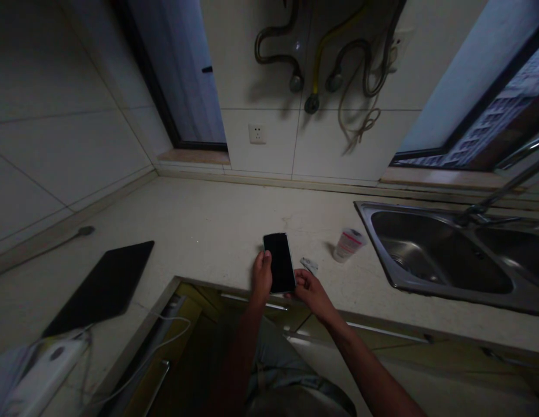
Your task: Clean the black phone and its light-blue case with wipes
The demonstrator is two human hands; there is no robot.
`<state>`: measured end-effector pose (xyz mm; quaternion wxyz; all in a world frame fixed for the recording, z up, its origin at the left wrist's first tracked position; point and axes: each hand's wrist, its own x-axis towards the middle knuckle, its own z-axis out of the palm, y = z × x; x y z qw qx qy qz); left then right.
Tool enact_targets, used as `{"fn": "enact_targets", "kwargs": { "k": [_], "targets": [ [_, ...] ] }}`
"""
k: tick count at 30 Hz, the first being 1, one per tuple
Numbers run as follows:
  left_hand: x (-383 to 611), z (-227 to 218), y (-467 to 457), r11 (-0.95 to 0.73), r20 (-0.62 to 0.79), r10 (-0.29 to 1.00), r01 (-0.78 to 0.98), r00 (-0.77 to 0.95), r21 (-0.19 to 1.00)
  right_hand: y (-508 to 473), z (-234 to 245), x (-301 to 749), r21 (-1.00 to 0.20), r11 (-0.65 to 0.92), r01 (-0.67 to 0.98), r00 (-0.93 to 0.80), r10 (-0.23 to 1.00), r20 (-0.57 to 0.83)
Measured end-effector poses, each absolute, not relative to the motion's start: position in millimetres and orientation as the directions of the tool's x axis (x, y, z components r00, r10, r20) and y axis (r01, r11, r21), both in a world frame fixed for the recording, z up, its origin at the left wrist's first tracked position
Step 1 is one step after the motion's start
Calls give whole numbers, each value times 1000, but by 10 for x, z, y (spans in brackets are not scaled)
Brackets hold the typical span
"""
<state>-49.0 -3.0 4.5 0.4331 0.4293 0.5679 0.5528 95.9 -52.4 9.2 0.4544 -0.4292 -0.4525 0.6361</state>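
Observation:
A smartphone [279,263] with a dark screen and a pale edge is held upright between my hands, just over the counter's front edge. My left hand [261,274] grips its left side, the thumb lying along the screen's edge. At the lower right corner, the curled fingers of my right hand [310,289] touch the phone; part of them is hidden behind it. A small crumpled wrapper [309,265] lies on the counter just beyond my right hand. Farther right stands a clear plastic cup [348,244] with a red band and printing.
A double steel sink [434,255] with a faucet [490,202] is set into the counter [208,214] on the right. To the left lie a black flat panel [106,284] and a white device [52,370] with a cable [165,341]. Hoses [316,58] hang on the back wall.

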Motion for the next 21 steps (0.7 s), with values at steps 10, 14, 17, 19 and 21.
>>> {"fn": "enact_targets", "kwargs": {
  "k": [10,14,17,19,21],
  "targets": [
    [-387,96,-35,31,-62,956,-112,-287,993,-587,158,985,-986,120,112,-206,974,95],
    [-386,81,-26,66,-131,958,-245,-257,967,-627,197,1012,-934,190,302,-212,969,128],
    [-432,83,-13,64,-131,965,-280,-229,958,-636,230,1026,-951,196,239,-273,954,128],
    [-473,85,8,51,-120,966,-285,-229,957,-629,242,1024,-977,173,124,-325,937,125],
    [-503,80,31,71,-149,961,-314,-232,947,-617,242,1010,-991,135,17,-361,925,120]
  ]
}}
